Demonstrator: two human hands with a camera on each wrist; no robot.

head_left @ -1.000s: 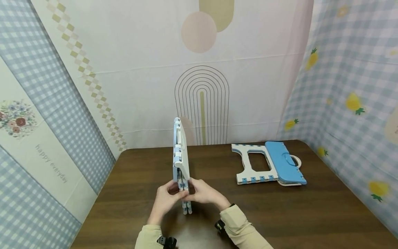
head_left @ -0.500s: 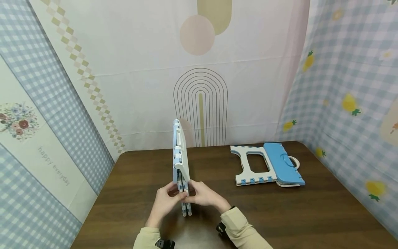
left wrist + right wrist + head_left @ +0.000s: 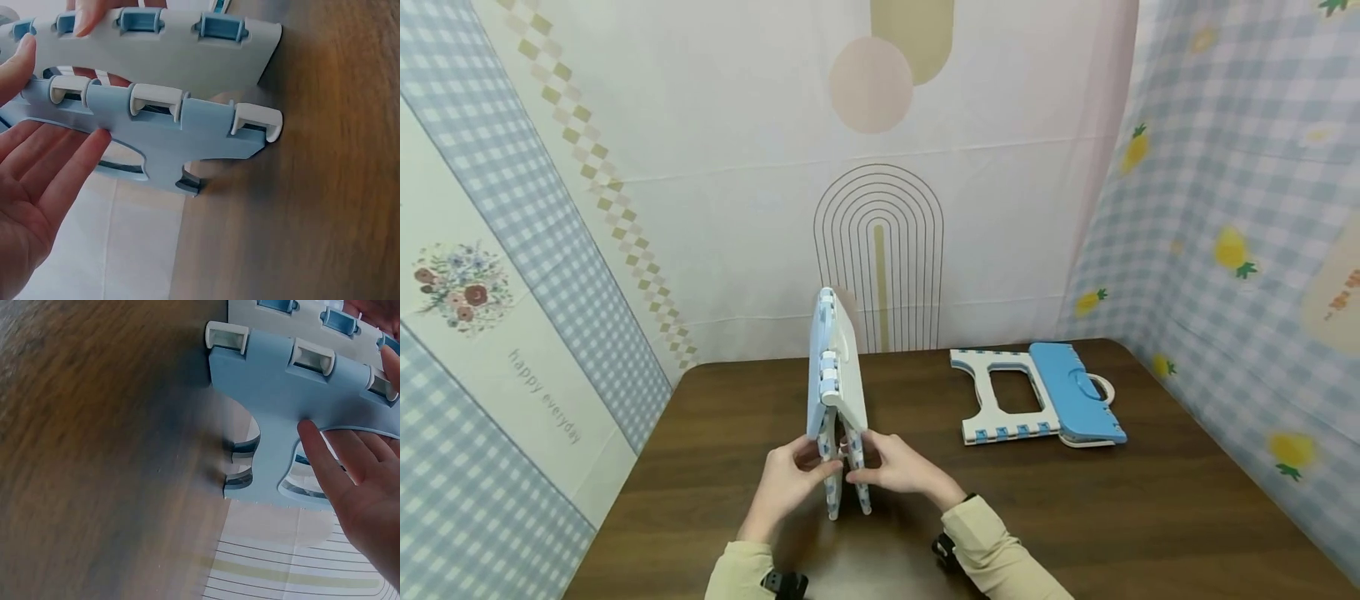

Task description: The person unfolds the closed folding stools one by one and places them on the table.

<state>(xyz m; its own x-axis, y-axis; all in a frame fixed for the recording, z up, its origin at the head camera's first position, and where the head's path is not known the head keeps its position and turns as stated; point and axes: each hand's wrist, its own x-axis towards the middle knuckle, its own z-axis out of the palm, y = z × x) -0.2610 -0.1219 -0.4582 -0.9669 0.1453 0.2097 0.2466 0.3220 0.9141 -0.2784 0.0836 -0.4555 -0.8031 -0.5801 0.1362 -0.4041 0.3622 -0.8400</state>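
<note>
A blue and white folding step stool (image 3: pixel 848 375) stands upright on the table, its two leg panels parted at the bottom in a narrow V. My left hand (image 3: pixel 781 483) holds the left leg panel (image 3: pixel 215 128), thumb on its near edge and fingers along its blue outer face. On the other side, my right hand (image 3: pixel 906 471) grips the right leg panel (image 3: pixel 262 381) in the same way, fingers at the cutout. Above the hands, the two seat halves tilt slightly apart, still joined along the top. The far parts of the legs are hidden behind the hands.
A second folding stool (image 3: pixel 1011 396), folded flat with a white carry handle (image 3: pixel 1103 388), lies at the back right of the brown wooden table (image 3: pixel 1135 508). Printed cloth (image 3: pixel 737 250) hangs behind the table and along both sides.
The hands have moved apart, each drawing a leg panel outward. The panels were nearly together and now have a gap between them; the seat halves have spread too. The view has shifted slightly.
</note>
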